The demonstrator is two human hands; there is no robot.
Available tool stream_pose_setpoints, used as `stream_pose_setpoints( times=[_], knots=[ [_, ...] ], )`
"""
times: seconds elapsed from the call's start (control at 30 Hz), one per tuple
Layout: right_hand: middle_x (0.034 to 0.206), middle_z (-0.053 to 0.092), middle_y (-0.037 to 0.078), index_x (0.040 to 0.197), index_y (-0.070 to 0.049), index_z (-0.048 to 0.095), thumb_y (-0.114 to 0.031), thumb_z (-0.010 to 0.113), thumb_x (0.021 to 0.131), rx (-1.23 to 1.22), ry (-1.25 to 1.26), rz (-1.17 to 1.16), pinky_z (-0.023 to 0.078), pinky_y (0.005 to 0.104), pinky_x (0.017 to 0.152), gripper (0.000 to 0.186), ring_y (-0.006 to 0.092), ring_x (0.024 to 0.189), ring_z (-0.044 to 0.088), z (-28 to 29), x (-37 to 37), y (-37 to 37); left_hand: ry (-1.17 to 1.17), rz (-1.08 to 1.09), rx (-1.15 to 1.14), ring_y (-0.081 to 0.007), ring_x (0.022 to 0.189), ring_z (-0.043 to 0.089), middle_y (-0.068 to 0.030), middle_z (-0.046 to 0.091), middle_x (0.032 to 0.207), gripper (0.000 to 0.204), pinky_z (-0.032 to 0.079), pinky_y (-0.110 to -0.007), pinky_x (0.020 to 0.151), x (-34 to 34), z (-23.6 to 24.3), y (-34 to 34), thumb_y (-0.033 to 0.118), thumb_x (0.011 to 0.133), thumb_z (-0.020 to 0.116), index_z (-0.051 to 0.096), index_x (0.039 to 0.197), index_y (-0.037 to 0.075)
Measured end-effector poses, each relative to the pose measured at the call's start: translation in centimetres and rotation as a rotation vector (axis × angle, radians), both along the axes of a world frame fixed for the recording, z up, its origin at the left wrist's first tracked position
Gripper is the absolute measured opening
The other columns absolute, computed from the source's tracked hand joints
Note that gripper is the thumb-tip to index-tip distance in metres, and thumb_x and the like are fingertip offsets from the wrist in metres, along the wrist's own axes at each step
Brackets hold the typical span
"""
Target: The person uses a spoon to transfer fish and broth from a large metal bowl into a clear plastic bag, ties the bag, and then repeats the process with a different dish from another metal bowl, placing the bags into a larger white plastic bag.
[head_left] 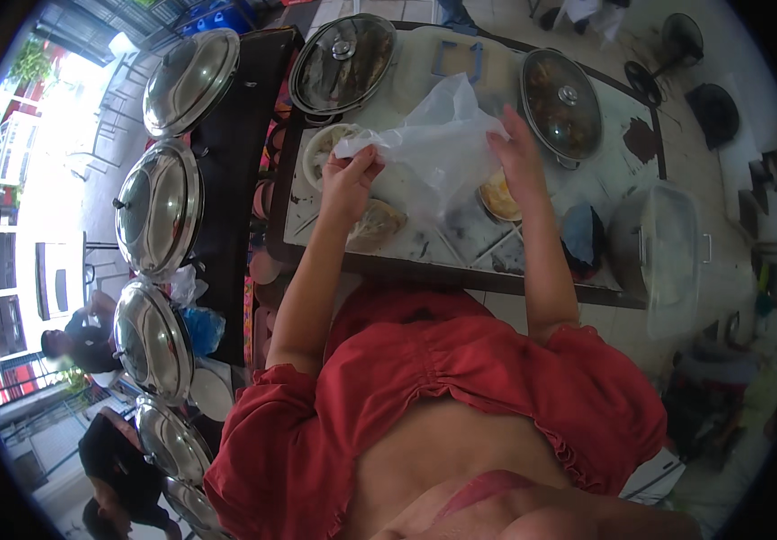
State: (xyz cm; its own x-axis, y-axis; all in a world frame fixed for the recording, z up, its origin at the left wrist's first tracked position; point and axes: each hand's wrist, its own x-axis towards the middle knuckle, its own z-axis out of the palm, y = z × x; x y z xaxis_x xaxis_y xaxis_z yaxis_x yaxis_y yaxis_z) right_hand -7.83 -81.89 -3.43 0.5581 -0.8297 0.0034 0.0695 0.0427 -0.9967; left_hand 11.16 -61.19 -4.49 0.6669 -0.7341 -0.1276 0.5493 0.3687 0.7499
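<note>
A translucent white plastic bag point(433, 144) is stretched between my hands above the worktop. My left hand point(348, 180) pinches its left end. My right hand point(519, 157) grips its right end. Behind my left hand is a white bowl point(315, 144) with pale contents, partly hidden. Below it lies a filled clear bag point(375, 229). Left of my right wrist sits a small dish of yellowish food point(496, 193), partly covered by the bag and arm.
Covered oval pans point(342, 76) point(560, 117) and a lidded container point(456, 58) stand at the worktop's back. Dark cloth point(582, 238) and a clear bin point(672, 252) are rightward. Covered chafing dishes point(159, 207) line the left table. People point(114, 472) are beyond them.
</note>
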Motion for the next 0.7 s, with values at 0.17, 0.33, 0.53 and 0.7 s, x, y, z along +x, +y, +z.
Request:
stream_pose_setpoints(
  times=[0.17,0.33,0.53,0.7],
  knots=[
    [0.138,0.041,0.016,0.146,-0.004,0.033,-0.02,0.07,0.081,-0.124,-0.324,-0.056,0.038,0.038,0.099,0.076,0.0251,0.123,0.043,0.7,0.1,3.1,-0.062,0.263,0.136,-0.0119,0.086,0.063,-0.0054,0.065,0.093,0.015,0.052,-0.029,0.077,-1.7,0.0,0.8,0.016,0.094,0.063,0.059,0.101,0.004],
    [0.115,0.053,0.015,0.133,-0.003,0.044,-0.023,0.068,0.082,-0.96,-0.021,-0.131,0.043,0.0332,0.088,0.06,0.0268,0.106,0.052,1.8,-0.9,8.0,-0.113,0.498,0.318,-0.0027,0.069,0.05,0.0039,0.061,0.081,0.02,0.04,-0.019,0.062,-1.9,-0.3,2.7,0.024,0.093,0.067,0.06,0.091,0.006],
    [0.091,0.061,0.012,0.115,-0.003,0.056,-0.018,0.069,0.082,-0.783,0.233,0.318,0.049,0.031,0.066,0.039,0.0196,0.072,0.062,1.3,2.9,12.5,-0.219,0.174,0.301,-0.0045,0.074,0.053,0.0043,0.06,0.081,0.023,0.046,-0.024,0.067,-4.0,2.1,4.1,0.029,0.095,0.063,0.061,0.096,0.006],
    [0.079,0.066,0.007,0.106,0.001,0.06,-0.006,0.065,0.086,-0.27,0.03,0.42,0.051,0.0271,0.065,0.022,0.0134,0.069,0.065,-3.7,6.3,6.8,0.31,0.116,-0.223,-0.0132,0.086,0.06,-0.0008,0.06,0.101,0.031,0.051,-0.03,0.075,-0.1,3.5,12.6,0.028,0.095,0.062,0.055,0.109,0.002]
  ],
)
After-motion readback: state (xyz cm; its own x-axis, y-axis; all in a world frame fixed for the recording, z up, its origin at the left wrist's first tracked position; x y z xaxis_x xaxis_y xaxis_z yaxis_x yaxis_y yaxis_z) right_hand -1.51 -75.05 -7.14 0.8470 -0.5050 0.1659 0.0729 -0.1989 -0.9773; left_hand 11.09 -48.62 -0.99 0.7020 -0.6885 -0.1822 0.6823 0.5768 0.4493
